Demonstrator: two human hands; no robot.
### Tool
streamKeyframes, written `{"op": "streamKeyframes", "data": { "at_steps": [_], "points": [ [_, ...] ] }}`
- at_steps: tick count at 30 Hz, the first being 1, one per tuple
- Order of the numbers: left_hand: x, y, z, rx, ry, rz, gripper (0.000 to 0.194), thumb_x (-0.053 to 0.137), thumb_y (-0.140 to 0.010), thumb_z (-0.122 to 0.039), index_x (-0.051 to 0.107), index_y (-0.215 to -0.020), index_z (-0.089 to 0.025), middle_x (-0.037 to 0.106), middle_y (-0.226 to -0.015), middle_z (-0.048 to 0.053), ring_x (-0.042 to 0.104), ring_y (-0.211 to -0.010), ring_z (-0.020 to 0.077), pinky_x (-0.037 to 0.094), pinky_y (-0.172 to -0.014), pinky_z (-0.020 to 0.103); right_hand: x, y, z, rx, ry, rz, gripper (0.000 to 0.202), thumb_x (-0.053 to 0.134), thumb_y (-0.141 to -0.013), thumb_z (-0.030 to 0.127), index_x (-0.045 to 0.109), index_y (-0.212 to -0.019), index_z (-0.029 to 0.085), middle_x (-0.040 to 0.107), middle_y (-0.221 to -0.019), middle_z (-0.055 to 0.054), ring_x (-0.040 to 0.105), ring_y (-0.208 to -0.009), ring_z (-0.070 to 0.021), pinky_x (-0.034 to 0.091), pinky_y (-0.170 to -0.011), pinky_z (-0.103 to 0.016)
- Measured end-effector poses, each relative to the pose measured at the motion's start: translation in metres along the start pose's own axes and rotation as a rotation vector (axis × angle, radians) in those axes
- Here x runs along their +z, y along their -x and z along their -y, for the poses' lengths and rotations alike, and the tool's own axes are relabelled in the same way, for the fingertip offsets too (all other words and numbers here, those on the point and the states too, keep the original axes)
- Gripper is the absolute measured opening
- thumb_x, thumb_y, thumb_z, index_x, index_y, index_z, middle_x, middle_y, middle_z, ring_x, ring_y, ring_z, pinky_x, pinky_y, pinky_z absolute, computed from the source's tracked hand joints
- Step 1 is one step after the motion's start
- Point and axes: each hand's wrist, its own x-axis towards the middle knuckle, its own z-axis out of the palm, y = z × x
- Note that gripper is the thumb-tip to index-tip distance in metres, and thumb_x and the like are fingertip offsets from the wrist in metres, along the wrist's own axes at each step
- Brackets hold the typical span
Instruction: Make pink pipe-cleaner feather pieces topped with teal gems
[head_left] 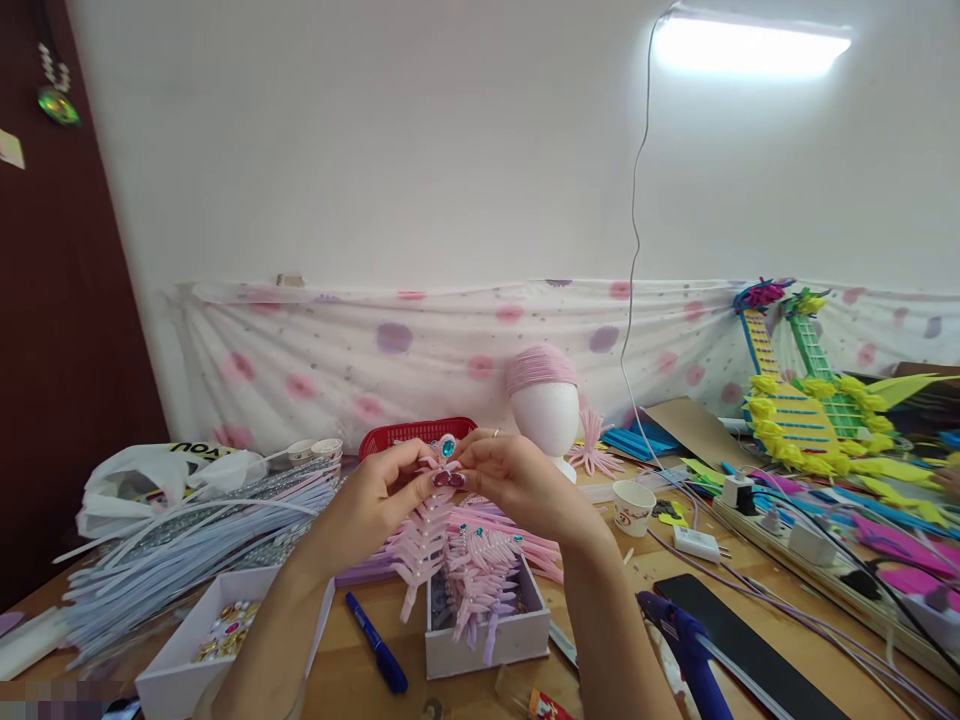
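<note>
Both my hands meet in the middle, fingers pinched on a pink pipe-cleaner ornament [421, 545] with a feather-like body, rows of small pearls and a teal gem at its top. My left hand [394, 490] grips it from the left and my right hand [517, 480] from the right, thumbs almost touching below the gem. Just beneath, a white box [487, 645] holds several similar pink and lilac pieces with teal gems. To the left, another white box [172, 650] contains loose gems and gold beads. A blue marker [376, 642] lies between the boxes.
Bundled pale pipe cleaners [187, 550] spread at left. A white foam head [546, 415] with a pink band stands behind my hands, near a red basket [371, 440]. At right are a paper cup [634, 507], purple glue gun [686, 645], black phone-like slab [739, 640] and power strip [787, 545].
</note>
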Motion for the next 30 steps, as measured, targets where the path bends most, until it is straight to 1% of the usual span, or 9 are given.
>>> {"op": "streamKeyframes", "data": {
  "at_steps": [3,8,11,15,20,22,26,28,30],
  "points": [
    [0.002,0.000,0.000,0.025,-0.019,-0.079,0.022,0.056,-0.089,-0.039,0.057,-0.084,-0.018,0.056,-0.075,-0.003,0.050,-0.068,0.0122,0.038,-0.061,0.022,0.003,-0.002,0.001,-0.010,-0.017,-0.075,0.012,0.061,-0.084,0.015,0.072,-0.080,0.016,0.067,-0.095,-0.007,0.063,-0.087,-0.0191,0.051,-0.079,-0.034],
    [0.007,-0.001,0.006,0.093,0.007,-0.229,0.017,0.060,-0.089,-0.035,0.058,-0.083,-0.019,0.059,-0.077,-0.003,0.052,-0.070,0.0112,0.039,-0.062,0.020,0.008,-0.008,0.000,-0.092,-0.061,-0.213,0.013,0.063,-0.083,0.014,0.070,-0.072,0.016,0.068,-0.092,-0.006,0.063,-0.091,-0.0183,0.048,-0.086,-0.035],
    [0.009,-0.002,0.009,0.132,0.008,-0.317,0.016,0.062,-0.088,-0.034,0.058,-0.083,-0.019,0.058,-0.073,-0.002,0.050,-0.066,0.0108,0.039,-0.058,0.020,0.011,-0.012,-0.002,-0.113,-0.133,-0.261,0.015,0.064,-0.084,0.018,0.070,-0.070,0.015,0.068,-0.090,-0.007,0.063,-0.088,-0.0181,0.048,-0.081,-0.034],
    [0.012,-0.005,0.009,0.179,-0.033,-0.373,0.019,0.063,-0.087,-0.035,0.057,-0.078,-0.019,0.054,-0.067,-0.003,0.046,-0.061,0.0104,0.037,-0.054,0.020,0.015,-0.015,-0.002,-0.104,-0.104,-0.339,0.014,0.065,-0.083,0.016,0.070,-0.070,0.015,0.067,-0.092,-0.006,0.061,-0.087,-0.0169,0.046,-0.078,-0.032],
    [0.013,-0.009,0.008,0.162,-0.014,-0.407,0.028,0.066,-0.084,-0.043,0.056,-0.074,-0.019,0.050,-0.063,-0.004,0.041,-0.055,0.0092,0.033,-0.049,0.019,0.021,-0.018,-0.001,-0.080,-0.034,-0.409,0.013,0.064,-0.082,0.014,0.070,-0.071,0.014,0.068,-0.094,-0.007,0.060,-0.089,-0.0173,0.044,-0.078,-0.032],
    [0.012,-0.010,0.008,0.148,-0.007,-0.411,0.030,0.067,-0.082,-0.045,0.057,-0.074,-0.018,0.051,-0.063,-0.005,0.041,-0.055,0.0087,0.033,-0.050,0.019,0.020,-0.020,-0.005,-0.078,-0.069,-0.373,0.015,0.063,-0.083,0.017,0.070,-0.071,0.014,0.068,-0.094,-0.007,0.061,-0.089,-0.0175,0.045,-0.078,-0.031],
    [0.010,-0.012,0.011,0.108,-0.014,-0.376,0.030,0.069,-0.081,-0.046,0.059,-0.077,-0.018,0.057,-0.068,-0.003,0.048,-0.061,0.0094,0.038,-0.055,0.019,0.013,-0.020,-0.017,-0.081,-0.185,-0.187,0.020,0.062,-0.086,0.028,0.072,-0.076,0.014,0.070,-0.097,-0.008,0.064,-0.093,-0.0186,0.047,-0.079,-0.031],
    [0.009,-0.012,0.012,0.083,-0.021,-0.351,0.029,0.069,-0.081,-0.045,0.060,-0.078,-0.018,0.060,-0.071,-0.002,0.052,-0.064,0.0104,0.041,-0.059,0.019,0.008,-0.019,-0.021,-0.081,-0.186,-0.137,0.018,0.065,-0.084,0.028,0.073,-0.075,0.014,0.071,-0.097,-0.009,0.065,-0.094,-0.0192,0.048,-0.080,-0.031],
    [0.008,-0.011,0.013,0.060,-0.028,-0.328,0.028,0.069,-0.080,-0.045,0.061,-0.078,-0.018,0.062,-0.072,-0.001,0.054,-0.066,0.0111,0.042,-0.060,0.019,0.003,-0.018,-0.022,-0.083,-0.175,-0.119,0.013,0.069,-0.080,0.024,0.073,-0.074,0.013,0.072,-0.094,-0.009,0.066,-0.092,-0.0195,0.048,-0.082,-0.032]
  ]
}}
